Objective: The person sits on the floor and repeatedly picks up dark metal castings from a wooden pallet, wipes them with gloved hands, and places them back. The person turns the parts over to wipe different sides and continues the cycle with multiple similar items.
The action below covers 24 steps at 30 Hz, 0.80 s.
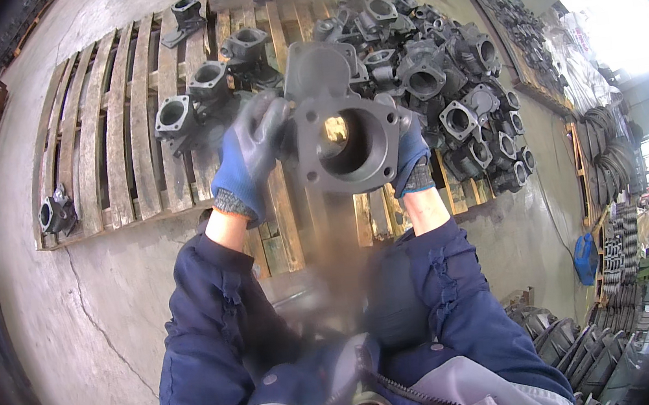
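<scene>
A dark grey cast metal housing (pixel 345 133) with a square flange and a round bore is held up in front of me, above a wooden pallet (pixel 116 137). My left hand (pixel 250 153), in a blue and grey glove, grips its left side. My right hand (pixel 412 154), gloved the same way, holds the right edge of the flange; most of that hand is hidden behind the casting. The bore faces me, and light shows through it.
Several similar castings (pixel 205 80) stand in a row on the pallet, one more (pixel 55 213) at its left end. A large heap of castings (pixel 445 71) lies to the right. More metal parts (pixel 605 165) are stacked along the right side. The concrete floor (pixel 100 321) is cracked.
</scene>
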Each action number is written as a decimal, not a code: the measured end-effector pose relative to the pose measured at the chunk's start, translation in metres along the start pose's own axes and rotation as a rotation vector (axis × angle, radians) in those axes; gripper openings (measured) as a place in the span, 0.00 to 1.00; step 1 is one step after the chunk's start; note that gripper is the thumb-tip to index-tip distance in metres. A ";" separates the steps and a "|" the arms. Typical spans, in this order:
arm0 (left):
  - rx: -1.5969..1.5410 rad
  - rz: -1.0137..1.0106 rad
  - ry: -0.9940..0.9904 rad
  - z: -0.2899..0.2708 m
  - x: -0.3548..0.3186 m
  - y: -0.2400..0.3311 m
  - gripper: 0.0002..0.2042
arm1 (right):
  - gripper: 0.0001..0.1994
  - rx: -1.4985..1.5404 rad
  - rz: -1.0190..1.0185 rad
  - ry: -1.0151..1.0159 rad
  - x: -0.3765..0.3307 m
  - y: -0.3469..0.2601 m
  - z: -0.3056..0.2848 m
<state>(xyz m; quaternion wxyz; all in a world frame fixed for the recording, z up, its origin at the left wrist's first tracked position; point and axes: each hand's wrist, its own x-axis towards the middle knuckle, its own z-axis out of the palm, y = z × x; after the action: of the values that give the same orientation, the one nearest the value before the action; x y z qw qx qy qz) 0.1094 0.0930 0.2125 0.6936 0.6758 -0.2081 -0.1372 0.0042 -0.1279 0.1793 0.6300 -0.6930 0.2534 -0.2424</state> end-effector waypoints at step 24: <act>0.346 0.544 -0.131 0.004 -0.002 -0.029 0.18 | 0.15 -0.324 -0.277 0.143 -0.041 -0.068 0.003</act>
<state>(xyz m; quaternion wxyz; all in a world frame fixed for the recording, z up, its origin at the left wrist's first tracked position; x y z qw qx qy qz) 0.1089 0.0890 0.1838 0.5647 0.6932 -0.4455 0.0473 -0.0216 -0.0936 0.2459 0.4516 -0.7942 0.2356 -0.3314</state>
